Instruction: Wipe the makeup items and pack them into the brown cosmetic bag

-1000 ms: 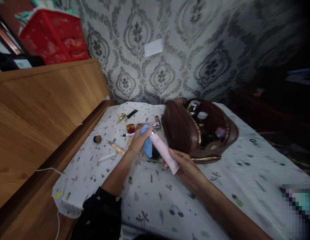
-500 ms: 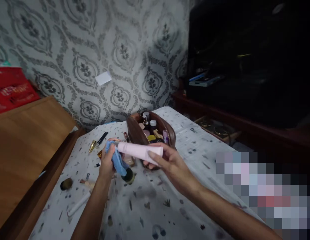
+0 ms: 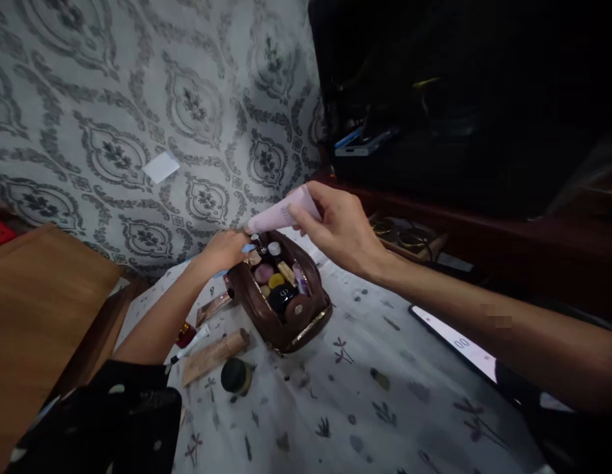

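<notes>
My right hand (image 3: 341, 232) is closed round the flat end of a pale pink tube (image 3: 280, 216), held tilted above an open brown toiletry bag (image 3: 282, 309). The tube's cap end points down to the left, just over the bag's far end. My left hand (image 3: 225, 250) rests on the bag's far left rim, fingers curled, with a bit of blue cloth (image 3: 248, 248) showing under them. Inside the bag stand several small bottles and pots, packed close.
The bag sits on a white patterned sheet (image 3: 365, 395). Left of it lie a beige tube (image 3: 214, 353), a round dark pot (image 3: 235, 375), a white pen and a red jar. A phone (image 3: 456, 342) lies to the right. A wooden headboard (image 3: 43, 289) runs along the left; dark shelves stand behind.
The view has swung right and closer to the bag. My right hand has lifted the pink tube up over the open bag. My left hand has left the tube and gone to the bag's rim.
</notes>
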The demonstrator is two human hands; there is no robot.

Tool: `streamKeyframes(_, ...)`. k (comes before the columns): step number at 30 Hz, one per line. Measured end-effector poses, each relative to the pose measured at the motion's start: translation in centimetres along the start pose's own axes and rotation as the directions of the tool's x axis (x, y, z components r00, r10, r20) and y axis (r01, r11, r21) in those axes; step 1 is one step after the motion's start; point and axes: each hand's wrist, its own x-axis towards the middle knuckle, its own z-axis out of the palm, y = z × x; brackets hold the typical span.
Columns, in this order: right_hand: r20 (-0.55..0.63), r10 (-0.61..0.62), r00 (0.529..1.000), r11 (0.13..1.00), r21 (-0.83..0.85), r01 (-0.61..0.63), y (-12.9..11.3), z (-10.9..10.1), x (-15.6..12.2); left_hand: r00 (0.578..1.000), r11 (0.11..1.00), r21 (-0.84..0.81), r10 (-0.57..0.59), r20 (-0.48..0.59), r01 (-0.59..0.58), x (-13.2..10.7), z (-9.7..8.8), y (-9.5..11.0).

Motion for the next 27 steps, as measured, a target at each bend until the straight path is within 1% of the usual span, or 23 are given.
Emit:
streamKeyframes(1, 0.016, -0.007, 1.000, 0.999, -0.037, 0.008, 0.2, 0.0, 0.4, 0.995, 0.992, 0.123, 0.000, 0.101, -0.012, 0.6, 0.0, 0.3)
streamKeyframes(3, 0.051, -0.009, 0.999, 0.995, -0.096, 0.014, 0.4, 0.2, 1.1, 0.966, 0.962, 0.267, -0.018, 0.258, -0.054, 1.6, 0.1, 1.0)
streamKeyframes(4, 0.067, -0.006, 0.998, 0.993, -0.121, 0.014, 0.4, 0.2, 1.4, 0.949, 0.952, 0.298, -0.028, 0.314, -0.070, 2.0, 0.2, 1.2)
streamKeyframes(6, 0.098, 0.007, 0.995, 0.987, -0.158, 0.009, 0.6, 0.4, 1.8, 0.923, 0.943, 0.322, -0.054, 0.382, -0.079, 2.6, 0.6, 1.5)
streamKeyframes(7, 0.116, 0.012, 0.993, 0.986, -0.169, 0.008, 0.7, 0.5, 1.9, 0.917, 0.944, 0.323, -0.069, 0.392, -0.067, 2.8, 0.8, 1.5)
streamKeyframes(11, 0.182, 0.019, 0.983, 0.980, -0.196, 0.018, 1.0, 0.9, 2.2, 0.918, 0.949, 0.315, -0.109, 0.382, -0.018, 3.1, 1.9, 1.5)
streamKeyframes(14, 0.208, 0.030, 0.978, 0.978, -0.209, 0.014, 1.1, 1.1, 2.4, 0.911, 0.942, 0.334, -0.110, 0.398, -0.032, 3.2, 2.5, 1.6)
streamKeyframes(17, 0.211, 0.044, 0.977, 0.976, -0.218, 0.003, 1.1, 1.0, 2.7, 0.924, 0.951, 0.309, -0.121, 0.363, 0.003, 3.4, 2.3, 1.2)
streamKeyframes(20, 0.235, 0.052, 0.971, 0.975, -0.220, 0.001, 1.2, 1.2, 2.7, 0.923, 0.947, 0.315, -0.181, 0.340, 0.070, 3.9, 1.6, 0.2)
streamKeyframes(23, 0.308, 0.069, 0.949, 0.970, -0.243, 0.008, 1.3, 2.0, 2.6, 0.920, 0.932, 0.343, -0.229, 0.317, 0.114, 4.5, 1.2, -0.9)
streamKeyframes(27, 0.436, 0.115, 0.893, 0.960, -0.280, 0.014, 0.8, 3.8, 2.6, 0.927, 0.929, 0.340, -0.246, 0.283, 0.143, 5.3, 1.9, -1.6)
